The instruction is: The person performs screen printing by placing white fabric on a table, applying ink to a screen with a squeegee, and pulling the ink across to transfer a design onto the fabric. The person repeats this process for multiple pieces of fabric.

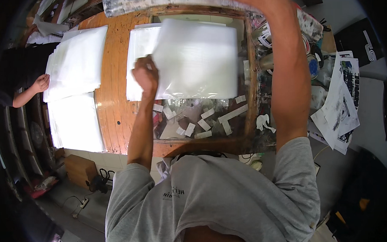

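My left hand [145, 75] pinches the left edge of a white translucent sheet [195, 59], holding it lifted and slightly tilted over a wooden-framed glass panel [202, 116]. Under the sheet lies a stack of similar white sheets [140, 50]. My right arm reaches up along the frame's right side to a long paint-stained bar [155, 2] at the top edge; the right hand itself is cut off at the picture's top, so its grip is hidden. Bits of white tape [227, 117] are stuck on the glass below the sheet.
Two piles of white sheets [74, 61] [74, 123] lie on the wooden table [112, 115] at the left, where another person's hand [41, 83] rests on them. Paint pots and tape rolls [311, 65] and printed papers [342, 98] crowd the right side. A cardboard box [80, 169] and cables sit on the floor.
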A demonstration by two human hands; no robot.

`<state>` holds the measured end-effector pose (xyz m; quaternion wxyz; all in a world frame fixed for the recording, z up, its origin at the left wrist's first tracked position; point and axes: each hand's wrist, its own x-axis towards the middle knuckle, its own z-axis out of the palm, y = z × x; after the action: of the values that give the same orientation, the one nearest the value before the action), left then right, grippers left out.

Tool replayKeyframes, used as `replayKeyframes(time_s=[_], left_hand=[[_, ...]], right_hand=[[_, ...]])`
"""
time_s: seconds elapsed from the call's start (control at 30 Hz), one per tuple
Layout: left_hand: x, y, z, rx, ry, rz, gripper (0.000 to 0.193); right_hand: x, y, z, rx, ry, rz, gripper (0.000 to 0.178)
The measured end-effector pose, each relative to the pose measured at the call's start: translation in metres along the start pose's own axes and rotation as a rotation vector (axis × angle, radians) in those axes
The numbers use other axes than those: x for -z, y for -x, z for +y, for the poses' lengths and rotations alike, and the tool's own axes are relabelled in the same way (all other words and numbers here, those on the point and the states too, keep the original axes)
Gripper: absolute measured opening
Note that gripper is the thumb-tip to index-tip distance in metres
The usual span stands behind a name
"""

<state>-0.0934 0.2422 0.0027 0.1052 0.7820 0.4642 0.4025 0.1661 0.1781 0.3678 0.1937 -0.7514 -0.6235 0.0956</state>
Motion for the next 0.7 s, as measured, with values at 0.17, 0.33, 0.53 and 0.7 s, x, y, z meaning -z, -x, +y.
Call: replayKeyframes(time_s=[0.17,0.33,0.53,0.7], left_hand=[[0.11,-0.081,-0.063,0.269,-0.796,0.322,0.027],[0.017,-0.011,0.067,0.02,0.231,-0.033,0.032],[-0.057,0.138,0.196,-0.106,0.051,-0.552,0.03],[-0.065,0.116,0.182,0.066,0.307,-0.527,0.014]], right_hand=[[0.023,-0.005,-0.006,0.014,-0.003,-0.006,0.068],[0.005,-0.026,0.01,0.056,-0.005,0.091,0.066],[0.007,-0.003,-0.006,0.071,0.05,0.081,0.072],[0.006,0.011,-0.005,0.062,0.078,0.068,0.079]])
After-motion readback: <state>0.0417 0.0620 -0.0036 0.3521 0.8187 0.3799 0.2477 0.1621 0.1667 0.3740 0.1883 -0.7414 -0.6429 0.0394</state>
